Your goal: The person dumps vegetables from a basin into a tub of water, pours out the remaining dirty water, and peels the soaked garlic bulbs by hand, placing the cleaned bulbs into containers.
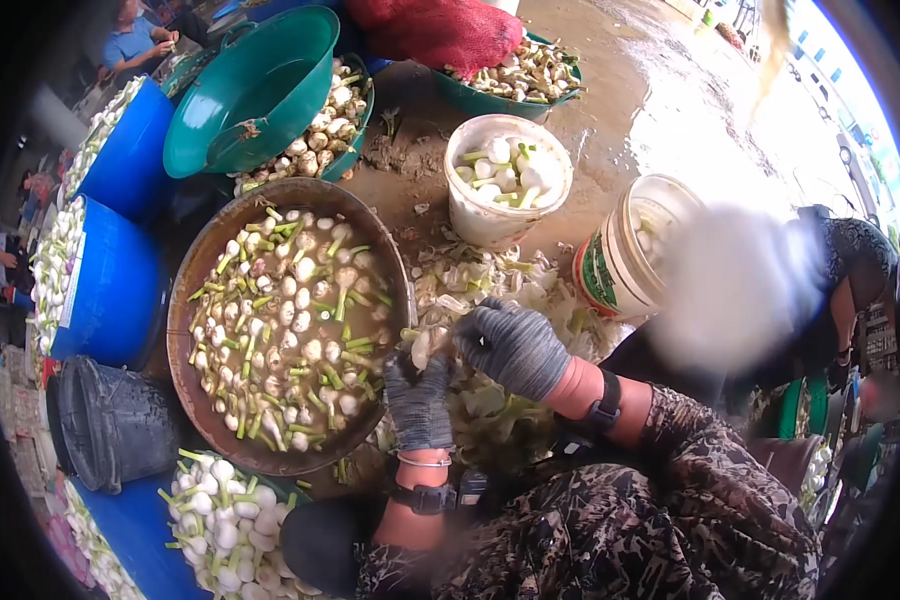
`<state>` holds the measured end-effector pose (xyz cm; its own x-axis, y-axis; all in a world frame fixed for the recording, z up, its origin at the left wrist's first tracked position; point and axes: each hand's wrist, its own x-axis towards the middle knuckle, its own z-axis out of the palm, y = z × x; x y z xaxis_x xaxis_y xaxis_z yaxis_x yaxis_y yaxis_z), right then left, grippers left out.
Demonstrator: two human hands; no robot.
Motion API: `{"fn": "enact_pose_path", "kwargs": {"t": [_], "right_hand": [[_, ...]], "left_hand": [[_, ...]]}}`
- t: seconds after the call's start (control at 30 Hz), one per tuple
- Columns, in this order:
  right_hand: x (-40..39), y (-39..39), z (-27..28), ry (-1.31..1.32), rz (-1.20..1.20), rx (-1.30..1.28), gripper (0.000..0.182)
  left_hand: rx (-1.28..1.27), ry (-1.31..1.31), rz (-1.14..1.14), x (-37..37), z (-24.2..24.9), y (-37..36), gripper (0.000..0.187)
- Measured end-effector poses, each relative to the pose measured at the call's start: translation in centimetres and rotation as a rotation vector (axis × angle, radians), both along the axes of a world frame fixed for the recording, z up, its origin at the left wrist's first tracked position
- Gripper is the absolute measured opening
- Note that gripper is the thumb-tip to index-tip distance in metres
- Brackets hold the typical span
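Note:
My left hand (pixel 418 402), in a grey glove, grips a pale garlic bulb (pixel 430 346) near the rim of a wide basin. My right hand (pixel 515 345), also gloved in grey, is just right of the bulb with its fingers curled; whatever they pinch is hidden. The rusty round basin (pixel 178 330) holds murky water with many garlic bulbs (pixel 303 270) floating on short green stems. Loose garlic peels (pixel 500 280) lie heaped on the ground beneath and beyond my hands.
A white bucket (pixel 485 225) of trimmed garlic stands ahead, and another white bucket (pixel 610 255) stands to the right. Blue tubs (pixel 120 300), a black bucket (pixel 120 425) and a tilted green basin (pixel 250 95) line the left. A person (pixel 135 42) sits far left.

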<state>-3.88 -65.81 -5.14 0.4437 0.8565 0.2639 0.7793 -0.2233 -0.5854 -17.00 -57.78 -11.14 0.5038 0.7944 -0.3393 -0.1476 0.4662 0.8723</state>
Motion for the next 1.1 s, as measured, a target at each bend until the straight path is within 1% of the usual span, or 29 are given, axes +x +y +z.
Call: {"fn": "enact_pose_path", "kwargs": {"t": [0.07,0.1,0.13,0.17,0.2,0.27,0.3,0.33,0.4,0.43,0.47,0.53,0.57,0.6,0.67,0.7,0.73,0.77,0.8,0.83,0.87,0.93,1.0,1.07,1.1], "right_hand": [[0.1,-0.2,-0.1,-0.018,-0.011,0.029,0.015],[0.2,-0.4,-0.1,-0.063,-0.006,0.002,0.014],[0.3,-0.6,-0.2,-0.109,-0.001,-0.027,0.014],[0.3,-0.7,-0.1,-0.103,-0.001,-0.019,0.014],[0.4,-0.8,0.0,-0.102,-0.009,-0.019,0.014],[0.7,-0.8,0.1,0.018,-0.027,-0.02,0.013],[1.0,-0.9,0.4,0.182,-0.039,-0.05,0.013],[1.5,-0.8,0.0,0.183,-0.039,-0.048,0.013],[3.1,-0.7,-2.0,0.358,-0.212,0.045,0.014],[4.5,-0.6,-3.0,0.29,-0.247,0.043,0.017],[5.9,-1.1,-3.8,0.176,-0.306,-0.066,0.018],[6.8,-1.3,-3.5,0.074,-0.413,-0.145,0.019],[6.6,-1.8,-3.4,-0.028,-0.33,-0.035,0.021],[6.0,-1.7,-2.3,-0.029,-0.323,-0.033,0.021],[4.5,-1.7,-0.1,-0.034,0.072,0.175,0.025],[3.7,-1.7,0.2,-0.053,0.174,0.164,0.025],[3.0,-1.6,0.4,-0.073,0.274,0.156,0.025],[2.3,-1.7,0.8,-0.106,0.312,0.104,0.024],[2.0,-1.9,1.0,-0.106,0.311,0.108,0.024],[1.7,-1.9,1.0,-0.087,0.306,0.086,0.023],[1.4,-1.9,1.0,-0.07,0.302,0.063,0.022],[1.2,-1.8,0.6,-0.109,0.308,0.097,0.019],[0.9,-2.0,0.7,-0.101,0.296,0.004,0.017],[0.7,-2.1,1.1,-0.064,0.267,-0.038,0.017],[0.7,-2.1,1.1,-0.03,0.235,-0.079,0.019]], "left_hand": [[0.196,0.079,-0.041,0.0,-0.6,0.0,0.034],[0.201,0.084,-0.051,-0.1,-0.6,0.0,0.034],[0.257,0.125,-0.102,-0.2,-0.7,0.0,0.035],[0.311,0.164,-0.153,-0.3,-0.7,-0.1,0.036],[0.311,0.164,-0.161,-0.4,-0.6,-0.2,0.036],[0.303,0.06,-0.188,-0.9,-0.2,-0.3,0.037],[0.241,0.003,-0.21,-1.2,0.0,-0.2,0.04],[0.243,0.005,-0.21,-1.3,0.2,-0.4,0.04],[0.016,-0.294,-0.202,-1.6,0.8,-0.8,0.044],[-0.075,-0.385,-0.26,-1.8,0.7,-0.6,0.049],[-0.071,-0.383,-0.262,-2.0,0.9,-0.5,0.049],[-0.318,-0.412,-0.227,-2.2,1.8,-0.2,0.051],[-0.338,-0.412,-0.197,-2.5,0.4,0.1,0.058],[-0.335,-0.414,-0.19,-2.6,0.5,0.3,0.058],[-0.3,-0.414,-0.297,-2.7,1.1,0.3,0.068],[-0.217,-0.355,-0.316,-2.4,1.6,0.1,0.076],[-0.218,-0.353,-0.324,-2.1,2.2,-0.1,0.076],[-0.053,-0.247,-0.368,-1.8,2.8,-0.2,0.076],[0.116,-0.139,-0.405,-1.7,3.2,-0.3,0.075],[0.079,-0.185,-0.398,-1.8,2.4,-0.3,0.071],[0.083,-0.182,-0.393,-2.1,2.1,-0.1,0.071],[0.238,0.024,-0.48,-2.7,2.0,0.5,0.066],[0.251,0.034,-0.488,-2.8,2.2,0.5,0.063],[0.165,0.025,-0.53,-2.9,2.3,0.3,0.062],[0.164,0.026,-0.532,-2.9,2.5,0.3,0.062]]}}
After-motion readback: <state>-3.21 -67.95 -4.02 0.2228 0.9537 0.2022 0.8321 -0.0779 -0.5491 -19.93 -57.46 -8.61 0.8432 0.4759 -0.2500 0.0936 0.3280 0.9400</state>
